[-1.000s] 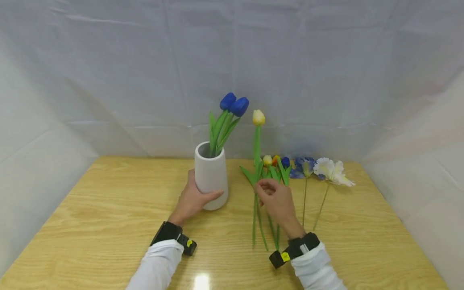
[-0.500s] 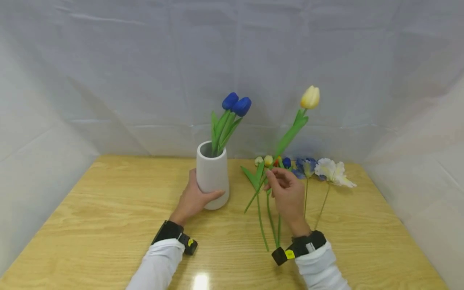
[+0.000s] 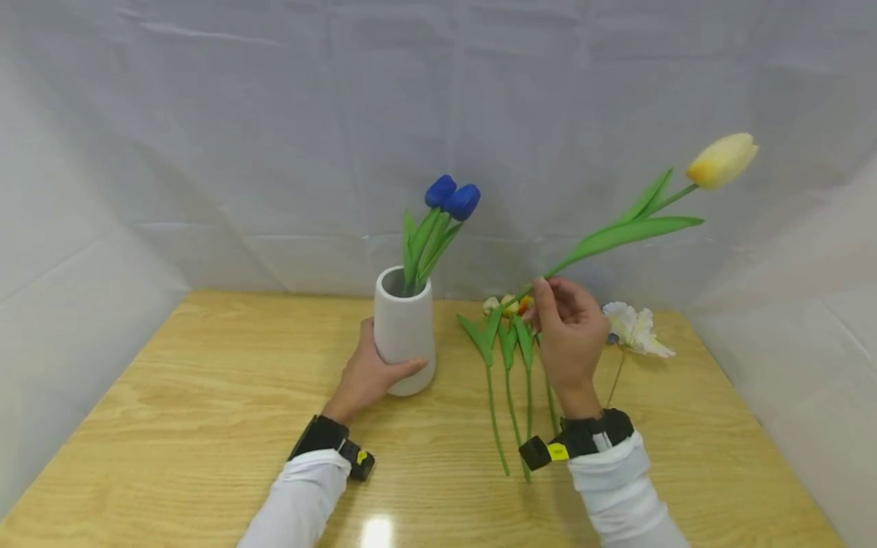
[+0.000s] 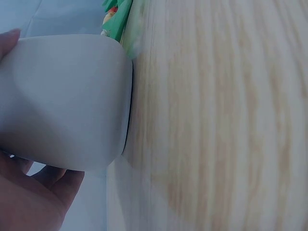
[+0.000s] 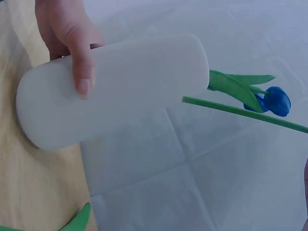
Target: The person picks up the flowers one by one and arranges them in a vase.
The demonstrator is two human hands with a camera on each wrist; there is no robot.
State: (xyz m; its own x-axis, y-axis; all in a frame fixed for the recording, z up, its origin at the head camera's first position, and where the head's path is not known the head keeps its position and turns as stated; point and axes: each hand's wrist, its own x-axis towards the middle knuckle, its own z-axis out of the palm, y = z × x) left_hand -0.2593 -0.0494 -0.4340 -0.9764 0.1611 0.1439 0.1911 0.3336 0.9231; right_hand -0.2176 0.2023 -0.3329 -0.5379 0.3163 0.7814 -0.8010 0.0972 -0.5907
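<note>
A white vase (image 3: 404, 335) stands upright on the table, two blue tulips (image 3: 452, 199) leaning out of its mouth. My left hand (image 3: 370, 374) grips the vase low down, thumb across its front; the left wrist view shows the vase wall (image 4: 67, 101) close up. Pinched by its stem in my right hand (image 3: 570, 335) is a pale yellow tulip (image 3: 722, 161), raised above the table and tilted with its bloom up to the right. In the right wrist view its bare stem (image 5: 245, 114) ends near the vase's mouth, apparently outside it.
Several tulips (image 3: 508, 365) lie side by side on the wooden table (image 3: 226, 426), right of the vase, partly behind my right hand. A white ruffled flower (image 3: 633, 329) lies farther right. A pale cloth (image 3: 308, 152) hangs behind the table.
My right hand has lifted the yellow tulip off the table and tipped its bloom up and to the right. My left hand has kept its grip on the vase.
</note>
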